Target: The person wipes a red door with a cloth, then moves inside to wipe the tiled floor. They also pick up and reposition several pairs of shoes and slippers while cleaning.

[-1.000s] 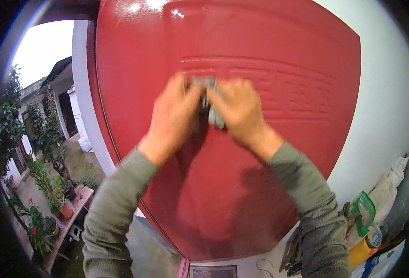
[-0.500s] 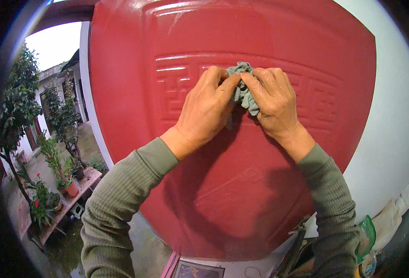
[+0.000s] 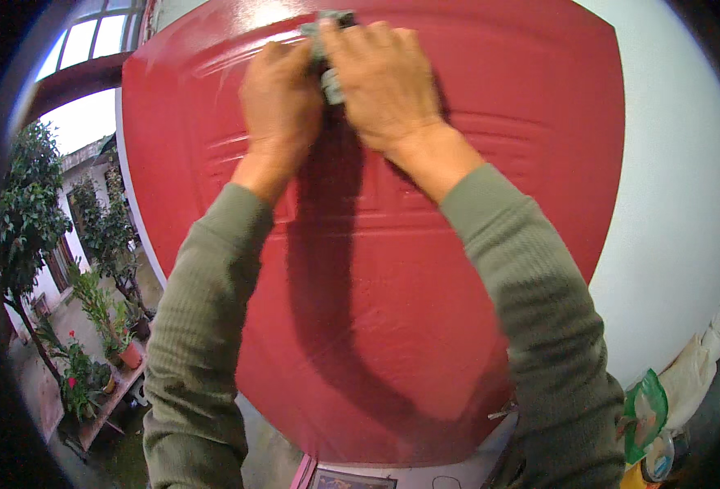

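Observation:
A red door with raised rectangular patterns fills the middle of the view. High on it, a grey-green cloth is bunched between my two hands. My left hand is closed at the cloth's left side, slightly smeared by motion. From the right, my right hand grips the cloth, its thumb beside the left hand's fingers. Most of the cloth is hidden by the hands. Both forearms, in green ribbed sleeves, reach upward, and their shadow falls on the door below.
A white wall stands right of the door. At lower right are a green plastic bag and pale sacks. Outside on the left, potted plants stand on a bench near a tree. A dark-framed panel lies below the door.
Both hands have moved up and to the left across the door with the cloth between them. The view has shifted, showing a barred window at upper left.

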### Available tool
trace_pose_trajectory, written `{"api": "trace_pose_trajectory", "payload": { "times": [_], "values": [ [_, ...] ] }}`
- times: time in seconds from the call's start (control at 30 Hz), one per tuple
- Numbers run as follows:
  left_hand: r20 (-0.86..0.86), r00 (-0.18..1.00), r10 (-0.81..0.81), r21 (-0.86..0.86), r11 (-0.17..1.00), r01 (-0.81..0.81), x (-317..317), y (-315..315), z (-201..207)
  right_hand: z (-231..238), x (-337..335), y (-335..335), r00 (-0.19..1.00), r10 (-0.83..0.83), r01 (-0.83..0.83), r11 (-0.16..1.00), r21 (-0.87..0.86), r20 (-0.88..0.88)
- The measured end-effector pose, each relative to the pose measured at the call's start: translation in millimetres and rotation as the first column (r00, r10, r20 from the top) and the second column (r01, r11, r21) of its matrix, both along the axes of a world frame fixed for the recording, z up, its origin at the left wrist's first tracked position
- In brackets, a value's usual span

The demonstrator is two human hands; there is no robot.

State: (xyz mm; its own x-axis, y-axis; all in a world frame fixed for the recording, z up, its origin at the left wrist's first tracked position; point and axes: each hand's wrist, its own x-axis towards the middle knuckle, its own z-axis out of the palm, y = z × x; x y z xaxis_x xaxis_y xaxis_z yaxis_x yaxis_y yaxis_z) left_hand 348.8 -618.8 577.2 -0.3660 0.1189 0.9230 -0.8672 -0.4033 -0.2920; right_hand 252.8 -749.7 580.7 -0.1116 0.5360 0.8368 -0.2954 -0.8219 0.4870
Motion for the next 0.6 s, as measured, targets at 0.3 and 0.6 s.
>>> {"api": "trace_pose_trajectory", "payload": {
  "times": [0.3,0.6],
  "values": [
    [-0.244,0.801,-0.547,0.516,0.626,0.585,-131.6,-154.1,7.6,-6.2,-101.8,-161.8,0.975,0.206,-0.224,0.92,0.322,0.087],
    [0.005,1.0,-0.028,0.305,0.952,0.025,-84.3,-46.5,-55.4,-0.2,-79.8,-139.2,0.987,-0.092,0.031,0.917,0.398,0.136]
  ]
}}
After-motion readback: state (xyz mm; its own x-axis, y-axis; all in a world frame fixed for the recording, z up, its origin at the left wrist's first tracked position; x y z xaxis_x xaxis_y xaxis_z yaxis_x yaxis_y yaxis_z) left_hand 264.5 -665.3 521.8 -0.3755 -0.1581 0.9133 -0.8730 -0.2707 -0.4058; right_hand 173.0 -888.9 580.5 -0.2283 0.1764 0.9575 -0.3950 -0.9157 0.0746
